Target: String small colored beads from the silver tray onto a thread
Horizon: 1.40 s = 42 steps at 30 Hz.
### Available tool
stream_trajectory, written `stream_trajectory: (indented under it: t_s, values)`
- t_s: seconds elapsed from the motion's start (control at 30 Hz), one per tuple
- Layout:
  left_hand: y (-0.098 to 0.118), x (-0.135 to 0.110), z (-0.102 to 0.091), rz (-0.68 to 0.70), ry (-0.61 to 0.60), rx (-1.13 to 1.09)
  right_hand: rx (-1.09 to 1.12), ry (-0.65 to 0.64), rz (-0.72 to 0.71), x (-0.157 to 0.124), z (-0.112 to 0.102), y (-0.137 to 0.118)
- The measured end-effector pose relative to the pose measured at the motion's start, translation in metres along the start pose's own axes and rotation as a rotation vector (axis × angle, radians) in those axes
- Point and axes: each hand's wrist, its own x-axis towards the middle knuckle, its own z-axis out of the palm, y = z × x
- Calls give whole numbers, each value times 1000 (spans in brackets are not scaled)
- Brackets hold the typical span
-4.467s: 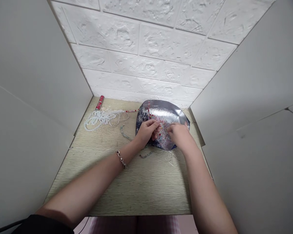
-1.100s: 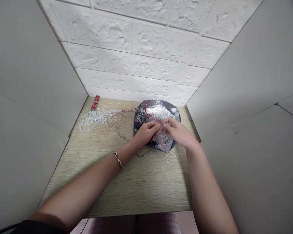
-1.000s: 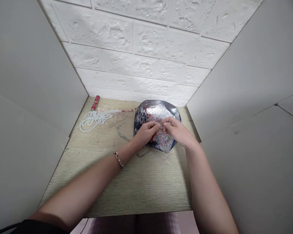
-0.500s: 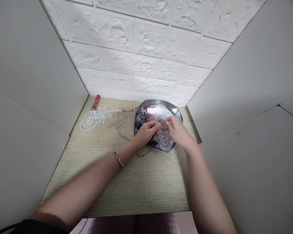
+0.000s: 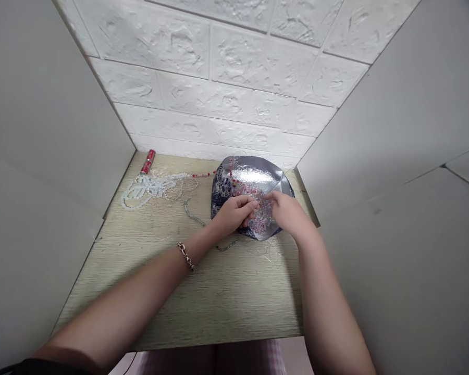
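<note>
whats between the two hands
In the head view, a tangle of pink and clear beads lies between the left hand and the right hand, on a silver foil sheet.

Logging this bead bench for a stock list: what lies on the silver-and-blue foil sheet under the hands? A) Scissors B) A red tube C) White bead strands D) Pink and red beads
D: pink and red beads lie on the foil sheet under the left hand and right hand.

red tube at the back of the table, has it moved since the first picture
No. The red tube sits the same way from the back left corner of the table; only the head camera's view has shifted.
</note>
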Motion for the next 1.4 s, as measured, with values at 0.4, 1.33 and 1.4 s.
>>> stream_trajectory:
  t_s: [0.4,1.33,1.4]
  values:
    - [1,-1,0,-1,-29,16,504,-30,180,10,6,6]
    - [-1,0,0,15,-30,47,-3,-73,87,-5,-10,-1]
    - [-1,0,1,21,-31,55,58,-83,105,-4,-9,0]
